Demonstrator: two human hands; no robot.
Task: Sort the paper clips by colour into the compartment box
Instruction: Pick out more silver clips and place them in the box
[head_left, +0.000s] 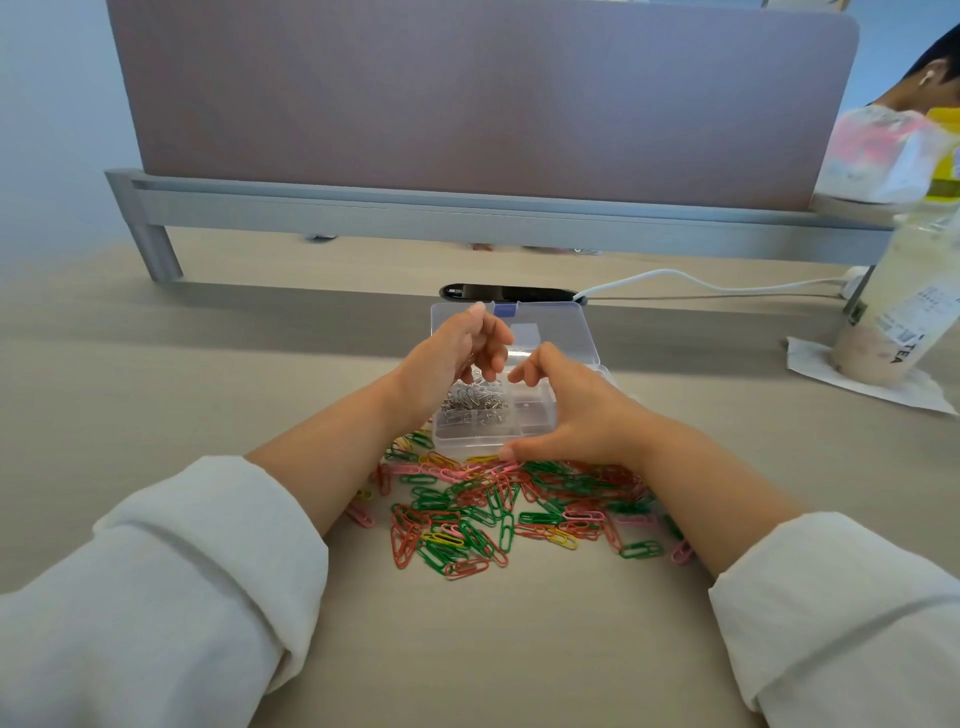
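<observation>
Silver clips (475, 404) lay in the clear box (467, 442).
Left hand (457, 353) curled above them, hold unclear; right hand (574, 413) clasped the box; coloured clips (467, 514) strewed the tabletop (519, 649).

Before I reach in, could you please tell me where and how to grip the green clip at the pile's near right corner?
Pinch the green clip across its two long sides at mid-length, coming straight down from above. It lies flat on the table, long axis roughly left-right, at the edge of the pile with bare table nearer and beyond, so fingertips should fit there.
</observation>
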